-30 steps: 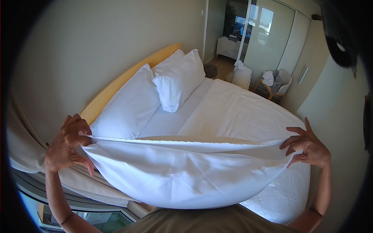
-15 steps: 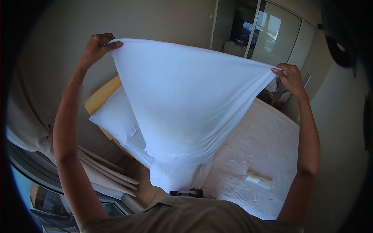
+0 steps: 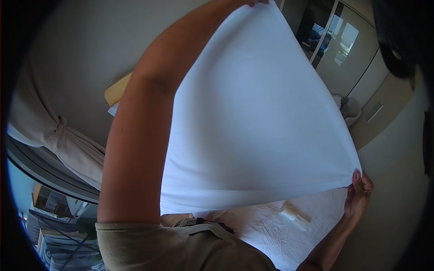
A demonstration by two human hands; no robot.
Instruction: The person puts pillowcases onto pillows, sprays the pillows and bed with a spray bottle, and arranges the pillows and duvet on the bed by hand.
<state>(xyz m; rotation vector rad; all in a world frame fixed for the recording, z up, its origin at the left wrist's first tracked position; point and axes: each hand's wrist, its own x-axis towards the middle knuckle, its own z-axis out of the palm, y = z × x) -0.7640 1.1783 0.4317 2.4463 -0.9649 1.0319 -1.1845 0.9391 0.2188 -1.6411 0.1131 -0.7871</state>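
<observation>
A smooth white cloth point(image 3: 257, 108), looking like bed linen, is stretched in front of me. I cannot tell if it is a sheet or a pillowcase. My left hand point(image 3: 258, 2), partly cut off at the top edge of view, is closed on its upper corner. Low on the right, my right hand point(image 3: 360, 193) pinches another corner between thumb and fingers. A hem band runs along the cloth's lower edge, which hangs over the bed point(image 3: 266, 239). My raised left arm covers part of the cloth's left side.
On the bed's white cover lies a white roll-shaped object point(image 3: 294, 217). A wooden headboard point(image 3: 118, 89) shows behind my left arm. At left hangs a tied curtain point(image 3: 68, 135) by the window. A sliding wardrobe door point(image 3: 346, 49) and a pale bin point(image 3: 351, 110) stand at back right.
My left hand has swung up and to the right; my right hand has dropped lower. The cloth has turned with them and now hides the pillow and most of the bed.
</observation>
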